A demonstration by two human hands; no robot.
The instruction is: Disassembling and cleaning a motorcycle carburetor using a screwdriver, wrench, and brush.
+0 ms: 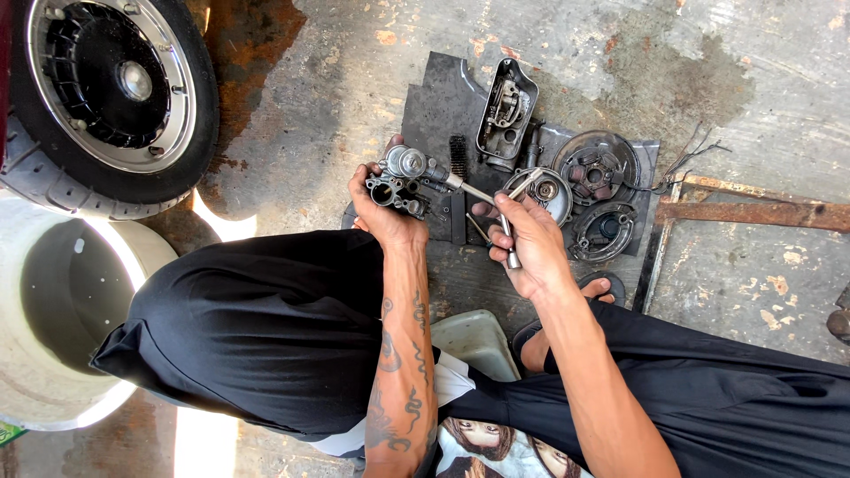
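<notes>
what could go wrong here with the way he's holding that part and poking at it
1. The left hand holds the small metal engine part in mid-air, unsupported; the thin tool in the right hand could slip off and jab the holding fingers.
2. Loose pieces such as the round plates lie open on the dark mat on gritty concrete floor; anything dropped could roll off or pick up dirt.

No screens or signs show in this view, and hardly any packaging. The one possible item is a small green scrap (9, 433) at the lower left edge, lying on the concrete floor (354, 71) just beside the white bucket (35, 389); it is cut off by the frame, too little of it visible to tell whether it is a wrapper or a label.
</notes>
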